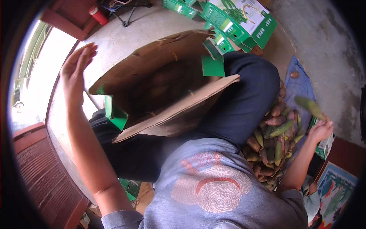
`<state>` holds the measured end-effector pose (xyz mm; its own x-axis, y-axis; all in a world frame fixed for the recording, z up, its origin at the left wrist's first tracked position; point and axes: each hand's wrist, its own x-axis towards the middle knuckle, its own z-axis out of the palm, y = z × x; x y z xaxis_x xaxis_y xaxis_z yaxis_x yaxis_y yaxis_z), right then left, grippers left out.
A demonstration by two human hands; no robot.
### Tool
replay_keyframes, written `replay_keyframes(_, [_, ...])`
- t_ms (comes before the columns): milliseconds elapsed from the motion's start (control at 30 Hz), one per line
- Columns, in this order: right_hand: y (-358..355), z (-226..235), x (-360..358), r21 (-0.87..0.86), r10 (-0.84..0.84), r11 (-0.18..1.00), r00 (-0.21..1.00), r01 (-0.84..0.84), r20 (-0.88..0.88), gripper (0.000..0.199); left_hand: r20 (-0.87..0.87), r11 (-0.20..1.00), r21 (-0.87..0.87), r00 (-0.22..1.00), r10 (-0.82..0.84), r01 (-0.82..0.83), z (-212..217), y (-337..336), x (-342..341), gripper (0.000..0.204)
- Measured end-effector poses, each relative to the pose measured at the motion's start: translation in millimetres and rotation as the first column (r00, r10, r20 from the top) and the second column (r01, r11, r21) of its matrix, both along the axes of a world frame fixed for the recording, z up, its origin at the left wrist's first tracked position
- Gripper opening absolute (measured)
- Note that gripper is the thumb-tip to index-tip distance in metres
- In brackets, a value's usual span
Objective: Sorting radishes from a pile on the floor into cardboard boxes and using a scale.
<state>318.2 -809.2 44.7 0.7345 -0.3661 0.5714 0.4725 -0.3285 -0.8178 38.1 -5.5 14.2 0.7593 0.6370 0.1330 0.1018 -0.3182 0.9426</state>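
Observation:
My right hand (321,132) is out at the right with its fingers closed on one end of a long green cucumber-like vegetable (309,107), which is blurred by motion. Below and left of that hand lies a heap of long green and reddish-brown vegetables (280,147) on a blue sheet (299,86). My left hand (79,63) is raised with its fingers stretched out, holding nothing, beside an open cardboard box (179,110). The box stands between my legs with its flaps up. Rounded brownish things (164,82) lie in its dark inside, too shaded to tell their kind.
Several green and white cartons (244,23) stand beyond my bent knee. A red cylinder (98,15) and dark metal legs (126,21) are at the far left. Carved reddish-brown wood (55,171) lines the left side. Part of another person (312,198) shows at the lower right.

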Motion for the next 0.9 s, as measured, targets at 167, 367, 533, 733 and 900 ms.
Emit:
replay_keyframes(167, [173, 136, 23, -0.014, 0.653, 0.755, 0.748, -0.656, 0.116, 0.043, -0.087, 0.989, 0.010, 0.986, -0.143, 0.144, -10, -8, 2, 0.029])
replay_keyframes(367, [378, 164, -14, 0.337, 0.965, 0.254, 0.262, -0.907, -0.022, 0.034, -0.372, 0.912, 0.293, 0.913, -0.169, 0.288, 8, -32, -2, 0.027])
replay_keyframes(533, [499, 80, -83, 0.411, 0.977, 0.037, -0.053, -0.911, -0.205, 0.023, -0.411, 0.898, 0.346, 0.904, -0.115, 0.272, 11, -30, -12, 0.020])
replay_keyframes(733, [517, 33, -130, -0.184, 0.789, 0.058, 0.158, -0.981, -0.594, 0.012, -0.366, 0.883, 0.387, 0.923, -0.118, 0.266, 5, -29, -13, 0.016])
replay_keyframes(900, [531, 5, -154, -0.643, 0.800, -0.185, 0.266, -0.743, -0.537, 0.030, -0.362, 0.891, 0.357, 0.921, -0.145, 0.280, 6, -28, -16, 0.015])
